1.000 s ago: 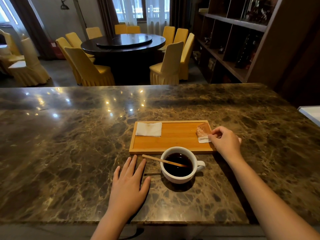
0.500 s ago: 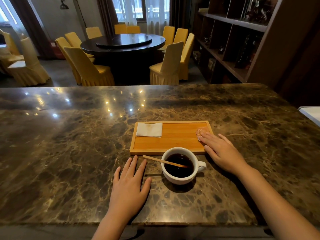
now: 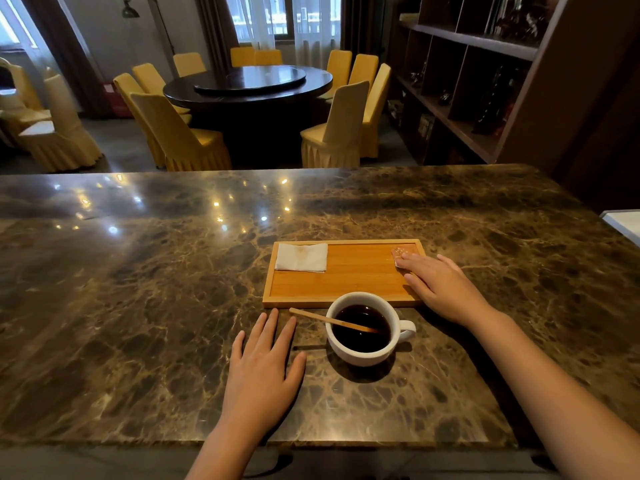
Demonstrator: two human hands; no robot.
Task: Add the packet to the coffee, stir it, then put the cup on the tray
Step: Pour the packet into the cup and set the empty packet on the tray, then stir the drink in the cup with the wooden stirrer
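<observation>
A white cup [image 3: 360, 356] of black coffee stands on the marble counter, just in front of the wooden tray [image 3: 346, 275]. A wooden stir stick [image 3: 311, 316] leans in the cup, pointing left. A small reddish packet [image 3: 401, 251] lies at the tray's far right corner, mostly covered by my right hand [image 3: 440, 287], which rests flat on it with fingers spread. My left hand [image 3: 263, 372] lies flat and open on the counter, left of the cup.
A folded white napkin [image 3: 301, 257] lies at the tray's far left. The marble counter [image 3: 138, 306] stretches wide to the left. A white object's corner [image 3: 623, 221] shows at the right edge. Beyond stand a round table, yellow chairs and dark shelves.
My right hand went from pinching the packet to lying flat over it on the tray's right end. The left hand and the cup stayed put.
</observation>
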